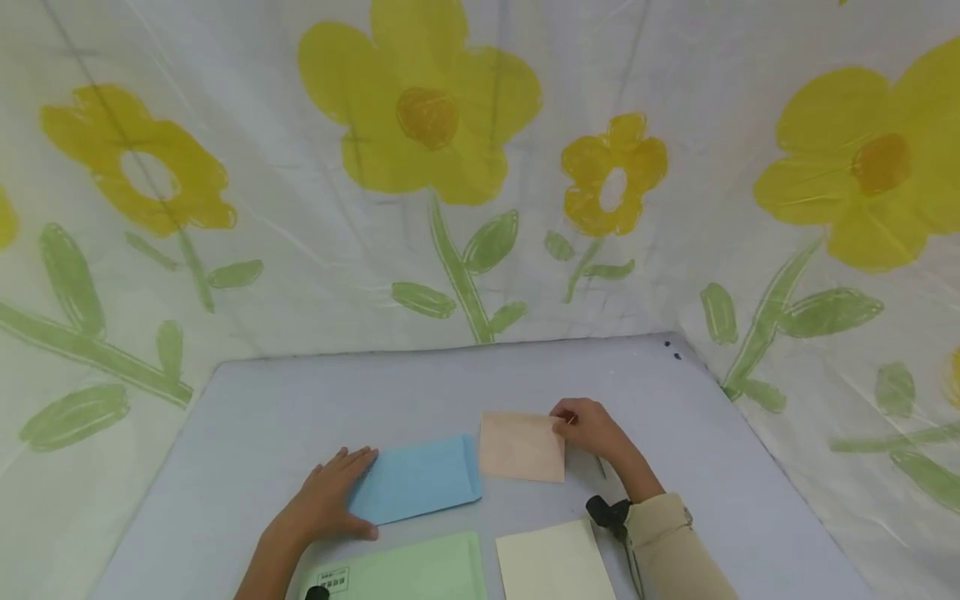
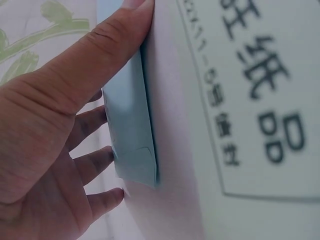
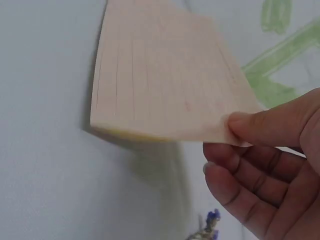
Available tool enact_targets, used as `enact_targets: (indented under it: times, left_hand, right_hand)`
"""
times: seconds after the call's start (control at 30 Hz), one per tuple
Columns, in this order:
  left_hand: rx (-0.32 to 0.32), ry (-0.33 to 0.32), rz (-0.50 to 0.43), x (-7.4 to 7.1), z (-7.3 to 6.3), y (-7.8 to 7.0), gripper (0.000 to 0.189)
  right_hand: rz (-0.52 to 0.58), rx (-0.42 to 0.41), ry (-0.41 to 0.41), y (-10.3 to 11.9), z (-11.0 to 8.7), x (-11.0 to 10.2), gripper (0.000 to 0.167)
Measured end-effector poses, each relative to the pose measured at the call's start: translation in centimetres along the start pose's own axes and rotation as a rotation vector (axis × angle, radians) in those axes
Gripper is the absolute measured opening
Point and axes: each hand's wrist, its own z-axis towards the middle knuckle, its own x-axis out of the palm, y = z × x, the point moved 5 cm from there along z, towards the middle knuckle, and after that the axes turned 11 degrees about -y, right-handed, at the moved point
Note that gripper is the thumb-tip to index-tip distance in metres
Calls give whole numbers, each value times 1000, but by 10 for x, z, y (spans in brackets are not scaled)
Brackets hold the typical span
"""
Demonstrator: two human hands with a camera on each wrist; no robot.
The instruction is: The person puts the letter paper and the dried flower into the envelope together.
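My right hand [image 1: 588,429] pinches the right edge of a pale pink sheet of lined letter paper [image 1: 521,446] between thumb and fingers. The right wrist view shows the paper [image 3: 160,85] with its near edge raised above the table. My left hand [image 1: 326,496] rests at the left end of a light blue envelope [image 1: 420,479], fingers spread and mostly straight. In the left wrist view the thumb lies along one side of the blue envelope [image 2: 127,110] and the other fingertips touch its end.
A light green envelope [image 1: 405,571] with a printed label lies nearest me. To its right is a cream envelope or sheet [image 1: 555,562]. A sprig with small purple flowers [image 3: 212,222] lies beside my right hand. A flower-printed curtain [image 1: 330,275] borders the white table [image 1: 300,396].
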Motion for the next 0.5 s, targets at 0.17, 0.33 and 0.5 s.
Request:
enact_targets:
  times: [0.17,0.33,0.5]
  left_hand:
    - [13,-8,-4,-4,-1,-2,119]
    - [26,-20,-8,-3,1,0,118]
    - [29,-15,3,0,0,0,118]
  right_hand:
    - [121,38,24,3,-7,-9,10]
    - [166,107,-21,5,-11,-16,11]
    - [207,82,2,8,-17,-5,12]
